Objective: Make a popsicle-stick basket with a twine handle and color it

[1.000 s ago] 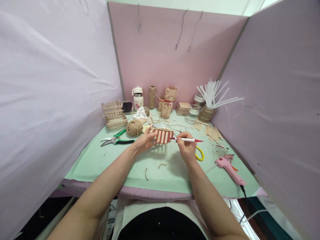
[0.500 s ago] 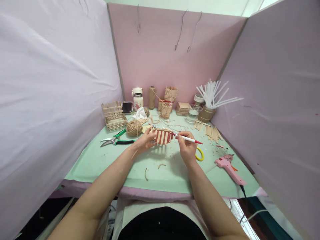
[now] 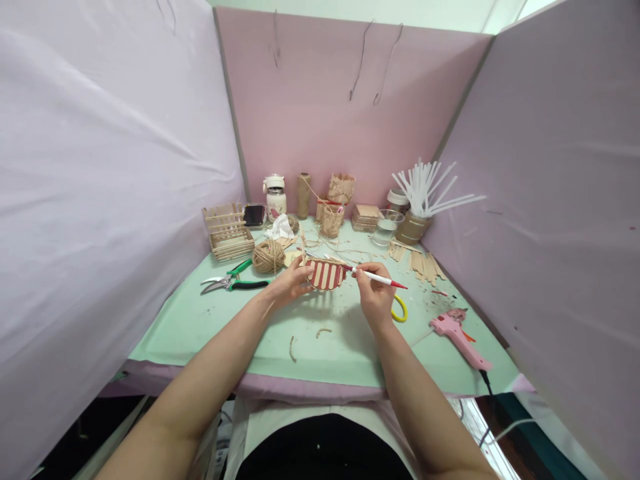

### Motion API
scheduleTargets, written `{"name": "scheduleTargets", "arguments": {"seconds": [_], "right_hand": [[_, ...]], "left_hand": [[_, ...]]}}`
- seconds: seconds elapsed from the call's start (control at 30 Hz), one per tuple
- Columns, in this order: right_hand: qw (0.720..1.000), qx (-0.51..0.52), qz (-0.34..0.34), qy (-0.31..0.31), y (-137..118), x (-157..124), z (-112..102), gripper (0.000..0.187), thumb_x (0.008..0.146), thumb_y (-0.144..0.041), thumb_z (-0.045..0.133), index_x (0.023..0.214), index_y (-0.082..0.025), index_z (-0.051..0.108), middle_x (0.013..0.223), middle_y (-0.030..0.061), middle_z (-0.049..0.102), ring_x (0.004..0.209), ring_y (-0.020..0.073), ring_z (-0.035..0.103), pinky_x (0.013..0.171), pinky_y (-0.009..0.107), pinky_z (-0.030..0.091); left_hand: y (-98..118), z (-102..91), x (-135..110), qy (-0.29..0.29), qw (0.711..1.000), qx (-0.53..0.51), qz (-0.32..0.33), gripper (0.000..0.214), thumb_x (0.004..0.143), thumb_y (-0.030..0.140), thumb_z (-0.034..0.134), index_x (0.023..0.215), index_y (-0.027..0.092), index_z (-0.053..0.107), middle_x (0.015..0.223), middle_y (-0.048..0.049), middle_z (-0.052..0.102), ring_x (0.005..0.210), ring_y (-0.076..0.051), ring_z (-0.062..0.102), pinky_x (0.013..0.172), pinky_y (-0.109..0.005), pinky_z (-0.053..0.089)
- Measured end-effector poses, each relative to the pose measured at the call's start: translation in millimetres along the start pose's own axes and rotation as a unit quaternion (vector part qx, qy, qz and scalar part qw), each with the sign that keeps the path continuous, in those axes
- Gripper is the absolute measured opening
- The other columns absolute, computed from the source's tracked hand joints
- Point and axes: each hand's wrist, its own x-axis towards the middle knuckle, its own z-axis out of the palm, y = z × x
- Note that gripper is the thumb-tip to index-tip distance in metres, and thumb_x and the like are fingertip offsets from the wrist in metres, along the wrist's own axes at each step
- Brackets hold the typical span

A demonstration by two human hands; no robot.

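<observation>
My left hand (image 3: 291,281) is closed on the left edge of a small craft-stick piece (image 3: 326,274), striped red and bare wood, with a rounded lower edge. It is held up over the green tabletop. Between the fingers of my right hand (image 3: 375,293) is a white marker pen (image 3: 379,277) with a red end. The pen's dark red tip meets the upper right edge of the striped piece. Yellow-handled scissors (image 3: 400,309) lie partly hidden behind my right hand. To the left of my left hand sits a ball of twine (image 3: 269,257).
Green-handled pruning shears (image 3: 235,280) lie at left, before a craft-stick basket (image 3: 227,233). A pink glue gun (image 3: 460,337) with a cord rests at right. Behind stand a water cup (image 3: 386,228), white sticks (image 3: 425,190) in a pot, a bottle (image 3: 275,199) and loose wooden sticks (image 3: 425,265).
The pen in my right hand has shifted very slightly to the right and down. My left hand and the striped piece have hardly moved.
</observation>
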Motion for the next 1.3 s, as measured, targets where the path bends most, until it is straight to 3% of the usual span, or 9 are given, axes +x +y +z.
{"name": "scheduleTargets", "arguments": {"seconds": [1.0,1.3], "right_hand": [[1.0,-0.01,-0.006,-0.007,1.8,-0.9,-0.8,0.012,0.087,-0.034,0.06,0.084,-0.022,0.061,0.077,0.0007,0.062,0.076,0.0181,0.059,0.074,0.034,0.046],[1.0,-0.012,-0.003,-0.009,2.8,-1.2,-1.3,0.012,0.088,-0.033,0.06,0.084,-0.022,0.061,0.078,0.0006,0.062,0.077,0.0178,0.059,0.074,0.034,0.045]], "left_hand": [[0.9,1.8,-1.1,0.001,1.0,0.005,0.003,0.055,0.064,0.032,0.081,0.112,0.025,0.053,0.12,-0.0075,0.061,0.1,-0.021,0.064,0.089,-0.038,0.051],[1.1,2.5,-2.1,-0.001,1.0,0.016,0.0,0.055,0.065,0.033,0.081,0.112,0.025,0.054,0.121,-0.0071,0.06,0.098,-0.019,0.063,0.084,-0.034,0.05]]}}
